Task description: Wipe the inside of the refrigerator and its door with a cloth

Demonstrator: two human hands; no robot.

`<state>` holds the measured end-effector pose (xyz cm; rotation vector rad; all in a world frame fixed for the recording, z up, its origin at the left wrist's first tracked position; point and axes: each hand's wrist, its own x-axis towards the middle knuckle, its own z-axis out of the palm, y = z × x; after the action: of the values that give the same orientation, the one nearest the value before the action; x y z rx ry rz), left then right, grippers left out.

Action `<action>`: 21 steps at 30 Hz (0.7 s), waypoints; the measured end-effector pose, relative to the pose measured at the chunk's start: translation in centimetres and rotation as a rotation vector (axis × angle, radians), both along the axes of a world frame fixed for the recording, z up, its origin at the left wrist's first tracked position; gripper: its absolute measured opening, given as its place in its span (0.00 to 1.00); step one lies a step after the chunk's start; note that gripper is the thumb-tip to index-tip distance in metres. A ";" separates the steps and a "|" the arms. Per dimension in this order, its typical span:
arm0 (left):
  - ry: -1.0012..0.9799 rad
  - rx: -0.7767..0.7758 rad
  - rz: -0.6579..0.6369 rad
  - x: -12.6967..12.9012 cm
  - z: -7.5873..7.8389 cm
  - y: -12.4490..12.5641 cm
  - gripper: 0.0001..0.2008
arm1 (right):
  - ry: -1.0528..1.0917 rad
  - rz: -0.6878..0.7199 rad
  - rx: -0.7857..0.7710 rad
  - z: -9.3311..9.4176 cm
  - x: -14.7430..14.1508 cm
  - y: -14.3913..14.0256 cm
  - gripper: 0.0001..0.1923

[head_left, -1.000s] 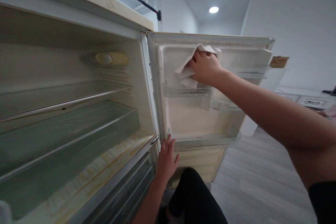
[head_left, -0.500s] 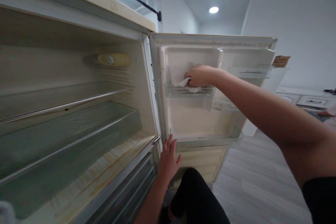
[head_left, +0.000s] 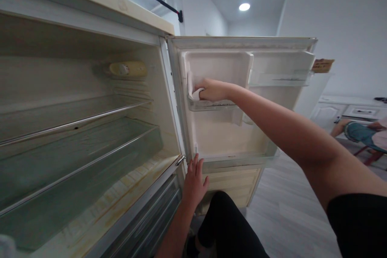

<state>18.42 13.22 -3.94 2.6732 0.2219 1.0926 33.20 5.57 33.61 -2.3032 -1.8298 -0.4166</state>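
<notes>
My right hand (head_left: 211,90) reaches into the upper left door shelf (head_left: 211,107) of an open fridge door (head_left: 217,139). Its fingers are closed round a white cloth or wipe (head_left: 195,92), pressed near the left end of that shelf; much of the cloth is hidden by the hand. Lower down, my left hand (head_left: 195,183) rests with fingers apart against the door's inner edge, by the left end of the bottom door shelf (head_left: 236,164). It holds nothing.
To the left is the fridge compartment (head_left: 145,58) with glass shelves (head_left: 75,123) and a yellowed lamp cover (head_left: 128,68). My bent knee (head_left: 222,209) is below the door. A seated person (head_left: 363,131) is at the far right, near white cabinets (head_left: 328,109).
My right hand has moved left along the upper door shelf with the white cloth, to its left end. My left hand stays in place. More of the seated person shows at right.
</notes>
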 end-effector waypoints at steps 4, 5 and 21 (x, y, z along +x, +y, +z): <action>-0.013 0.005 0.009 0.0 -0.3 0.2 0.37 | -0.275 0.123 0.219 -2.1 -3.2 -2.1 0.15; -0.013 0.005 0.009 0.0 -0.4 0.2 0.37 | -0.377 0.156 0.235 -2.9 -3.8 -2.4 0.16; 0.009 0.013 -0.004 -0.6 -0.1 0.6 0.34 | -0.526 -0.215 0.314 -11.5 1.1 -10.7 0.13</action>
<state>17.79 13.82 -4.05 2.6892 0.2113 1.0846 34.28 -5.09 22.08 -2.3101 -1.5457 -1.3465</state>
